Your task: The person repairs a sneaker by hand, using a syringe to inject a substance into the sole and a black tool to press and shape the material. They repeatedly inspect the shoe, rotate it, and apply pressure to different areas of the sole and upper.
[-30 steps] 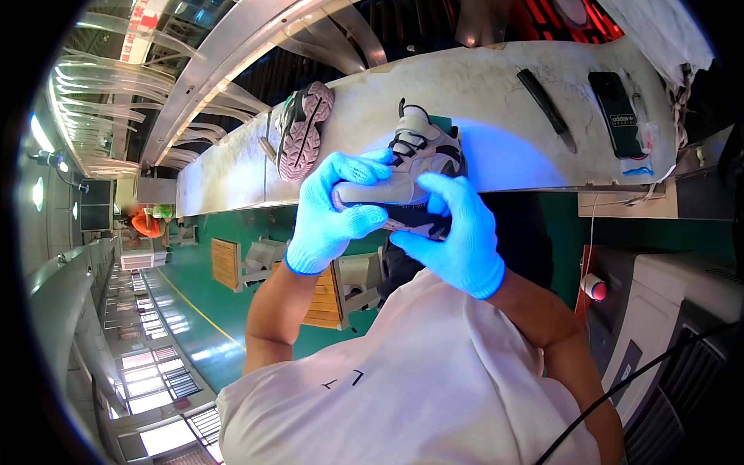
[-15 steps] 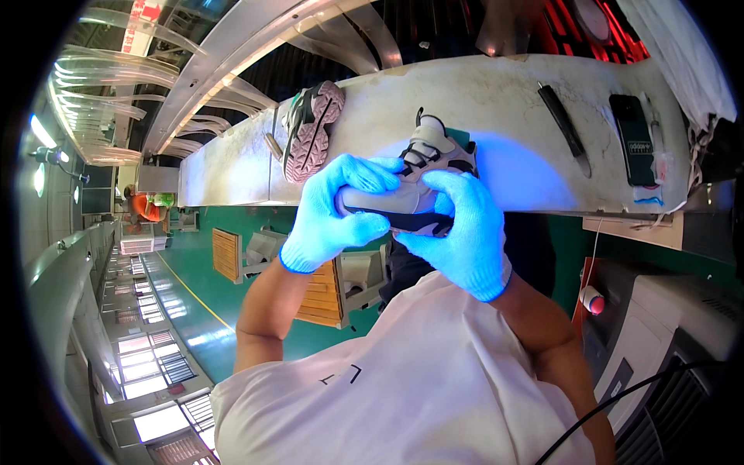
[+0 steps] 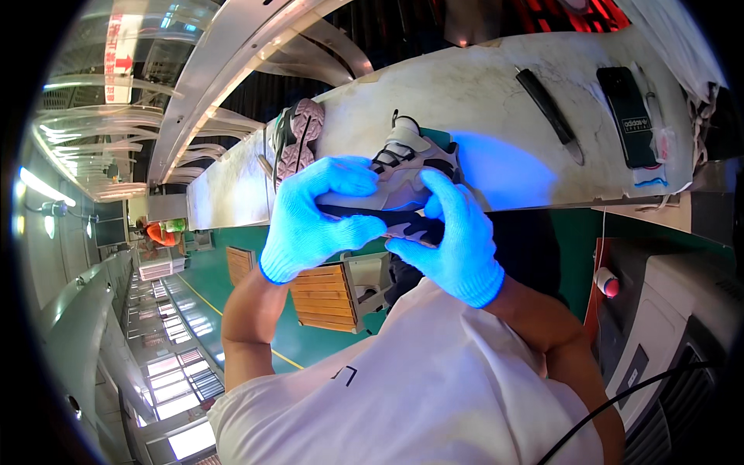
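Observation:
A grey and white sneaker (image 3: 399, 190) with dark laces and a dark band along its sole sits between my two gloved hands, over the near edge of the bench. My left hand (image 3: 310, 221) is wrapped round the toe, fingers over the top and thumb low along the sole's side. My right hand (image 3: 461, 244) grips the side nearer me, its thumb by the lower sole and its fingers against the upper. Both gloves glow blue under a bluish light. The sneaker's far side and part of its toe are hidden.
A second sneaker (image 3: 298, 139) lies with its pinkish sole showing on the bench (image 3: 480, 89), to the left. Further right are a black-handled knife (image 3: 549, 108), a dark phone (image 3: 626, 116) and a thin pen-like tool (image 3: 651, 97). Wooden-slatted stands (image 3: 324, 298) are below the bench.
The whole view has shifted, so the bench things appear further left and higher. Both hands keep their hold on the sneaker, with only slight movement of the fingers.

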A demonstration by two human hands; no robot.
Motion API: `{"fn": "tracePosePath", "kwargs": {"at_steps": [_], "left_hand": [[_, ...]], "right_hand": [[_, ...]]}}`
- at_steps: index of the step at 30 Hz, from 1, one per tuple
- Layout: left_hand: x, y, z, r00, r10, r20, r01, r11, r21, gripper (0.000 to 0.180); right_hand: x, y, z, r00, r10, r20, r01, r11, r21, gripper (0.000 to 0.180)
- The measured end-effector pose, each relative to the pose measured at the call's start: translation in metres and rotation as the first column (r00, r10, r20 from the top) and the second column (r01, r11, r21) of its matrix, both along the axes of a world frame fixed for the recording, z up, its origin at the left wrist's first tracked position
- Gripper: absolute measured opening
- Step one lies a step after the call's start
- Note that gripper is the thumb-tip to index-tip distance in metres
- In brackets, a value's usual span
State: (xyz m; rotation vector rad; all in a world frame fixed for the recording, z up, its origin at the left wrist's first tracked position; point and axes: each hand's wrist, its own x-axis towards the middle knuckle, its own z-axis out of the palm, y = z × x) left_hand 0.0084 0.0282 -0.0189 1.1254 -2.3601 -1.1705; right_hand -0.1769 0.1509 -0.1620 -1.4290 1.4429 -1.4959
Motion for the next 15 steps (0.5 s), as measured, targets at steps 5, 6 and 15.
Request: {"fn": "tracePosePath", "kwargs": {"at_steps": [5,6,15], "left_hand": [[0.005,-0.011,-0.011,0.990,-0.105,-0.093,0.103,0.994,-0.028,0.049],[0.006,-0.014,-0.011,0.988,-0.122,-0.096,0.119,0.992,-0.032,0.049],[0.022,-0.032,-0.026,0.973,-0.168,-0.157,0.168,0.986,-0.010,0.048]], "right_hand": [[-0.008,-0.009,-0.005,1.000,-0.004,-0.025,0.001,0.994,-0.108,0.090],[-0.008,-0.012,-0.007,0.999,-0.012,-0.041,0.007,0.992,-0.125,0.090],[-0.010,-0.032,-0.006,0.996,0.086,-0.039,-0.087,0.996,-0.027,0.101]]}}
